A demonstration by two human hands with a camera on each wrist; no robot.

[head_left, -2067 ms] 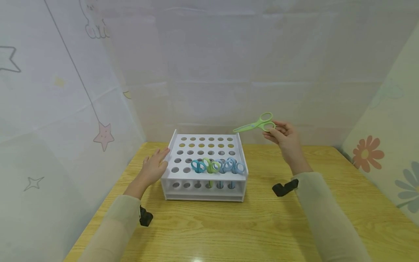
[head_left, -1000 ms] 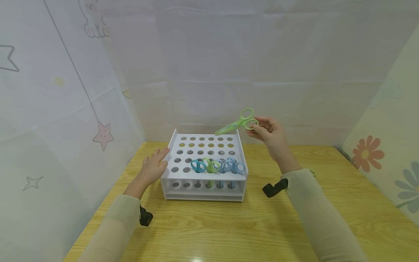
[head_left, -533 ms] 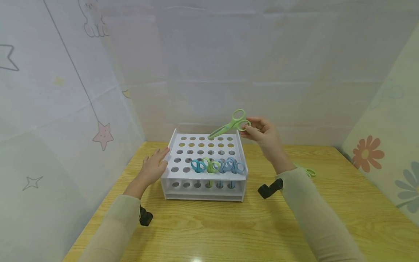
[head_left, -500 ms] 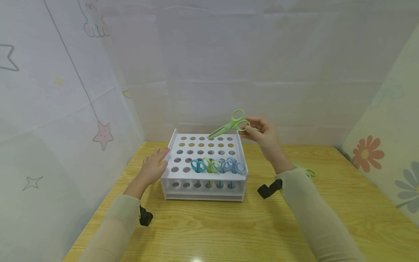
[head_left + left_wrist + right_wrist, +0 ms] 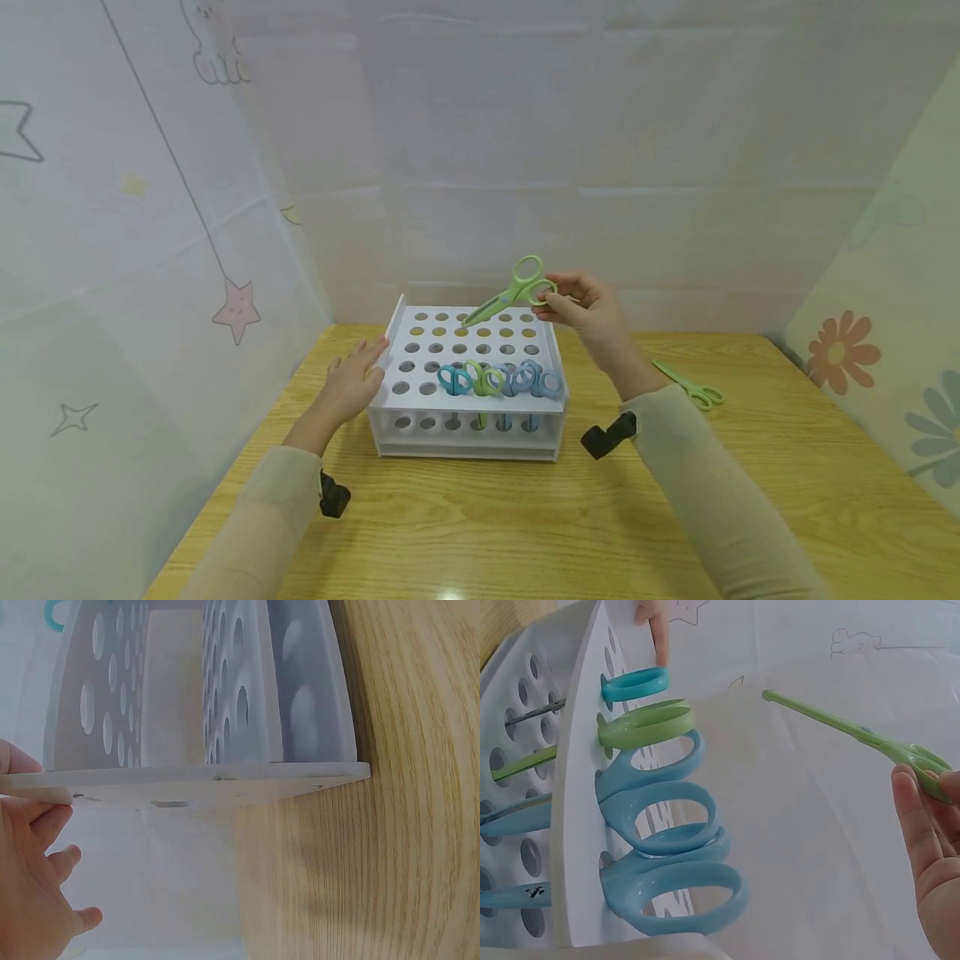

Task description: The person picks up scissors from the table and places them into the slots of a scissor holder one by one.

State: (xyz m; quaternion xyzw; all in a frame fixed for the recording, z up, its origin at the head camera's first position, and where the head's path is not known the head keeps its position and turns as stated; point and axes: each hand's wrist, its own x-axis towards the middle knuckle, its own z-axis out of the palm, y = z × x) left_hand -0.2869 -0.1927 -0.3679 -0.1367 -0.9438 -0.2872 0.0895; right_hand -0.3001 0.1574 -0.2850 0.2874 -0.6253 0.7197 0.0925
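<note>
My right hand pinches green scissors by one finger loop. Their blades point down and left, in the air above the back rows of a white rack with holes. My left hand holds the rack's left side panel, with the thumb on one face and a finger on the other. In the front row stand teal scissors, green scissors and two light blue pairs of scissors, handles up. Their blades pass down through the holes.
Another pair of green scissors lies on the wooden table, right of the rack and beside my right forearm. White patterned sheets hang behind and at both sides.
My right hand has moved left with the green scissors, from right of the rack to above it. The scissors on the table have come into view. My left hand stays in place.
</note>
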